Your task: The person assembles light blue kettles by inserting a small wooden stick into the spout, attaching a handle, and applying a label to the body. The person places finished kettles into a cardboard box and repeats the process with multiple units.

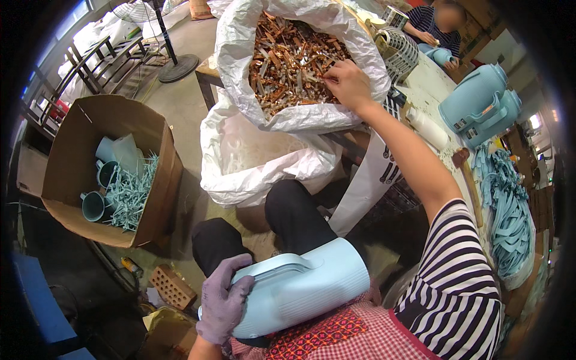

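My left hand [224,298], in a grey-purple glove, grips one end of a light blue plastic jug body [318,287] with a moulded handle. The jug lies on its side across my lap. My bare right hand [349,84] reaches into an open white woven sack [231,51] at its right side. Its fingers are pinched together just over small brown and clear plastic strips [294,63] that fill the sack. Whatever is between the fingertips is too small to make out.
A second white sack [223,180] holds translucent pieces. At left, a cardboard box [60,174] contains blue cups and thin blue sprues. On the right-hand table, finished-looking blue jugs [477,99] stand near a bundle of blue strips [507,222]. Another person [429,27] works beyond.
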{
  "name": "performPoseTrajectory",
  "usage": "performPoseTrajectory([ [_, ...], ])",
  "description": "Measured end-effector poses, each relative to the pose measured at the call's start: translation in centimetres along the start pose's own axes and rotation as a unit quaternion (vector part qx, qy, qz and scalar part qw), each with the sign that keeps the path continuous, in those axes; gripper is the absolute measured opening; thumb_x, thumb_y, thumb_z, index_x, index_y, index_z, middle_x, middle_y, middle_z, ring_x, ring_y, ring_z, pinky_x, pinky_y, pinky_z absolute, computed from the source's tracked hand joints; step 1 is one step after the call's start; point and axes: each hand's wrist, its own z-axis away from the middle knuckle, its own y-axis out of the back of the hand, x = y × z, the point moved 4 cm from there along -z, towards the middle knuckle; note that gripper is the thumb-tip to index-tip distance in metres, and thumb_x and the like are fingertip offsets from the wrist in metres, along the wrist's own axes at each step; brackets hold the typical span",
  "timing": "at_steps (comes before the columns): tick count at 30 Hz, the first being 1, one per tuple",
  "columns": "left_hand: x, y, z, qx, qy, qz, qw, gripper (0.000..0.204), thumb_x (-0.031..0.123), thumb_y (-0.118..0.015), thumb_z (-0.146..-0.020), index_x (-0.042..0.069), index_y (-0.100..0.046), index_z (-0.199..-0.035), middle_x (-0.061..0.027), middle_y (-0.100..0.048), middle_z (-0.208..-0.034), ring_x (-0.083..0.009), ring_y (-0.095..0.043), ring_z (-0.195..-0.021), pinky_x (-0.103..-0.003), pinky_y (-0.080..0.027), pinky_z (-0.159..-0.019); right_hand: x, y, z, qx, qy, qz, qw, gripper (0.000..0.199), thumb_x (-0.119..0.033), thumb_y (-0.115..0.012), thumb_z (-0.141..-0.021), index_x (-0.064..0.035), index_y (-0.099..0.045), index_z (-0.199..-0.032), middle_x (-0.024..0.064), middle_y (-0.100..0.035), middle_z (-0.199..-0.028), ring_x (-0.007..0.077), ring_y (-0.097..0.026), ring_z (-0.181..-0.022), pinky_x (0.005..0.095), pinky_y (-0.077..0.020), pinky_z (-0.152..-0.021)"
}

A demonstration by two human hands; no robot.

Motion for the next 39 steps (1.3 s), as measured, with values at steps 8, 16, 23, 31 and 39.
performPoseTrajectory([
  [8, -0.4, 0.5, -0.9, -0.041, 0.025, -0.031, 0.998, 0.033, 0.010, -0.062, -0.087, -0.003, -0.064, -0.117, -0.0093, -0.070, -0.101, -0.0143, -0.063, -0.089, -0.029, -0.052, -0.083, -9.6, 5.1, 1.9, 0.011, 0.156, -0.192, 0.969, 0.011, -0.004, -0.076, -0.076, -0.0055, -0.065, -0.077, 0.0083, -0.071, -0.083, 0.0254, -0.068, -0.073, 0.0365, -0.0539, -0.062],
  [16, -1.0, -0.1, -1.4, -0.040, -0.072, -0.010, 0.997, 0.035, 0.015, -0.062, -0.095, 0.002, -0.062, -0.127, -0.0153, -0.070, -0.107, -0.0246, -0.070, -0.098, -0.037, -0.054, -0.088, -26.4, 8.5, 9.8, -0.476, -0.138, -0.610, 0.618, 0.011, -0.004, -0.079, -0.081, 0.0030, -0.073, -0.088, 0.0064, -0.072, -0.075, 0.0078, -0.064, -0.070, 0.0271, -0.0523, -0.065],
  [23, -2.4, 0.6, -1.7, -0.086, 0.061, 0.099, 0.989, 0.028, 0.009, -0.053, -0.100, -0.003, -0.062, -0.124, -0.0064, -0.066, -0.108, -0.0124, -0.060, -0.102, -0.029, -0.048, -0.093, -25.7, 11.4, 11.5, -0.187, 0.113, -0.473, 0.854, 0.016, -0.010, -0.081, -0.073, -0.0046, -0.072, -0.086, 0.0075, -0.066, -0.081, 0.0254, -0.064, -0.071, 0.0366, -0.0525, -0.059],
  [31, -2.6, 1.1, -3.0, -0.103, 0.032, 0.067, 0.992, 0.029, 0.007, -0.051, -0.096, -0.003, -0.061, -0.122, -0.0072, -0.065, -0.113, -0.0138, -0.058, -0.107, -0.030, -0.046, -0.099, -26.4, 11.0, 12.2, -0.100, 0.155, -0.436, 0.881, 0.017, -0.008, -0.082, -0.072, -0.0050, -0.069, -0.083, 0.0048, -0.064, -0.080, 0.0208, -0.060, -0.067, 0.0339, -0.0505, -0.057],
  [39, -4.3, 0.4, -2.9, -0.027, -0.096, -0.056, 0.993, 0.030, 0.020, -0.073, -0.085, 0.002, -0.063, -0.107, -0.0189, -0.070, -0.104, -0.0375, -0.068, -0.103, -0.044, -0.053, -0.089, -27.5, 10.8, 12.6, -0.191, 0.124, -0.445, 0.866, 0.024, -0.005, -0.083, -0.074, -0.0020, -0.073, -0.096, 0.0095, -0.065, -0.088, 0.0245, -0.060, -0.073, 0.0357, -0.0486, -0.063],
])
